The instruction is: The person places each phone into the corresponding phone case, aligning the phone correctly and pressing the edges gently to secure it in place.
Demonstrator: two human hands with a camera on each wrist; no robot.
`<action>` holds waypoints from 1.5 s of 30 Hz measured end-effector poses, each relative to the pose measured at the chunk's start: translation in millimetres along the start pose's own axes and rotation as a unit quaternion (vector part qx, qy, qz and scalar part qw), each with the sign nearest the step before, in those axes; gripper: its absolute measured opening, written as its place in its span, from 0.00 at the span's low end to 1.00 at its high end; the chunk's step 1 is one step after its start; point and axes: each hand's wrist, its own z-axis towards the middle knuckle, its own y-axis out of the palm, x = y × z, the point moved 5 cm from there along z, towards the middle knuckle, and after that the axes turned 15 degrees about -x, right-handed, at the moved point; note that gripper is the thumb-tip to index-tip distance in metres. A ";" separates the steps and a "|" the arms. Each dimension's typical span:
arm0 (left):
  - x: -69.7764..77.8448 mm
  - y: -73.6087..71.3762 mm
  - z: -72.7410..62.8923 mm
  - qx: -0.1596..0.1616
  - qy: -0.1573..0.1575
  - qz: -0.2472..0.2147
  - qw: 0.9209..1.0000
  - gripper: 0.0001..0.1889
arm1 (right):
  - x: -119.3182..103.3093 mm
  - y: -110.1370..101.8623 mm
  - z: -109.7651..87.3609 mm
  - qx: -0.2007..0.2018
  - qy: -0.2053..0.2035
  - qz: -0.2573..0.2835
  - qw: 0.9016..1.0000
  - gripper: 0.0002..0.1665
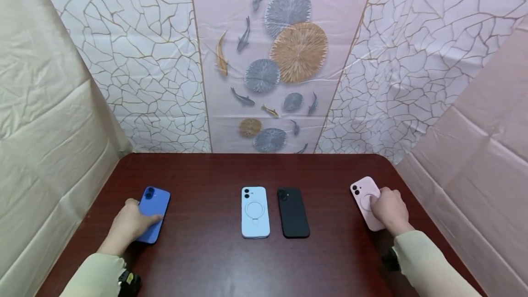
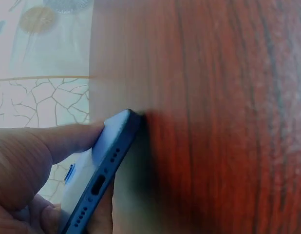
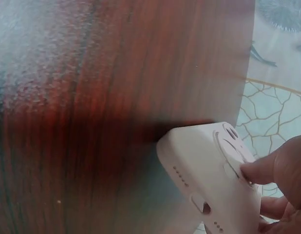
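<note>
At the table's left side my left hand [image 1: 131, 220] grips a blue phone [image 1: 156, 205], thumb across its back and fingers round the far edge. In the left wrist view the blue phone [image 2: 109, 153] is tilted, its charging port end facing the camera. On the right, my right hand [image 1: 391, 209] holds a pink phone [image 1: 366, 191] with the thumb on the ring on its back. The pink phone [image 3: 204, 165] looks tilted in the right wrist view, fingers under it. Between the hands lie a light blue phone [image 1: 255, 228] with a ring and a black phone [image 1: 294, 214], camera sides up.
The phones are over a dark red-brown wooden table [image 1: 206, 265]. Behind it hangs a patterned curtain [image 1: 264, 104] with fish and round leaves. Plain cloth walls stand at the left [image 1: 49, 118] and right [image 1: 478, 141], close to the table's side edges.
</note>
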 end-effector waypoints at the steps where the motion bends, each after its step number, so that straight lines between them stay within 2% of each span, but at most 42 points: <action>1: 1.4 -0.7 -0.8 0.003 0.004 -0.005 1.000 0.45 | 0.0 -1.5 0.0 0.000 -0.001 0.004 1.000 0.24; 5: 6.9 -2.0 -3.6 0.004 0.021 -0.033 0.999 0.33 | -1.4 -6.6 0.5 -0.006 -0.011 0.024 1.000 0.23; 9: 9.0 1.9 -4.9 -0.006 0.040 -0.101 0.994 0.29 | -8.5 -12.7 0.3 -0.007 -0.030 0.055 0.998 0.22; 11: 9.6 5.6 -5.4 -0.013 0.051 -0.144 0.988 0.30 | -14.7 -14.8 0.1 -0.007 -0.041 0.078 0.996 0.22; 16: 17.9 16.8 -8.1 -0.032 0.079 -0.211 0.974 0.32 | -35.2 -14.1 -2.8 -0.028 -0.053 0.158 0.986 0.23; 23: 40.6 31.2 -15.6 -0.067 0.111 -0.280 0.951 0.23 | -67.7 -2.4 -13.5 -0.068 -0.051 0.237 0.968 0.25; 27: 52.4 38.5 -19.7 -0.083 0.119 -0.298 0.944 0.23 | -81.9 7.9 -13.6 -0.084 -0.051 0.259 0.961 0.23; 30: 58.5 44.0 -20.8 -0.089 0.124 -0.300 0.942 0.21 | -91.6 14.9 -13.2 -0.096 -0.054 0.277 0.954 0.22; 37: 63.0 54.7 -21.1 -0.102 0.122 -0.318 0.935 0.19 | -119.3 32.7 -17.7 -0.132 -0.065 0.311 0.939 0.20; 45: 68.2 61.4 -27.9 -0.132 0.115 -0.330 0.928 0.19 | -166.1 55.6 -30.9 -0.174 -0.096 0.364 0.910 0.16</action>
